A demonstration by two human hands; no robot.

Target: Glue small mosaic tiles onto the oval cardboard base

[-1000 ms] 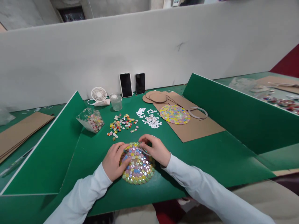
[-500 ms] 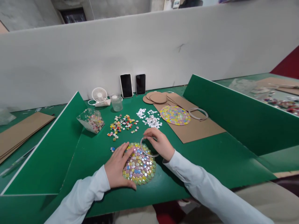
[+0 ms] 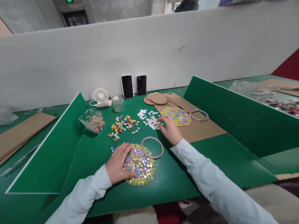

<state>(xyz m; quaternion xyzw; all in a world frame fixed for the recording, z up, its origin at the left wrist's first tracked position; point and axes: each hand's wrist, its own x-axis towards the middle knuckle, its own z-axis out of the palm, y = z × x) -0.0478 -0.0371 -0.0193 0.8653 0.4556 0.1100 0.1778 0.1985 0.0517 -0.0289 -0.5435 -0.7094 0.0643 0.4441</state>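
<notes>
My left hand rests on the left edge of a round mosaic disc, fingers extended and thumb apart. Small shiny square tiles in yellow-green, pink and blue cover the disc, and a brownish patch shows near its middle. Overlapping the disc's upper right edge is a pale ring like a narrow tape roll, which neither hand touches. My right hand is at the right side of a scatter of small white pieces. Its thumb and fingertips are bent close together; whatever they pinch is too small to make out.
Loose coloured tiles lie beyond the disc, beside a clear tile container. Behind them stand a small fan, a cup and two phones. At right, cardboard holds another mosaic disc and a second ring. Green dividers flank both sides.
My right hand has let go of the pale ring and moved up and right to the white pieces. The ring now lies over the disc's edge. My left hand stays on the disc.
</notes>
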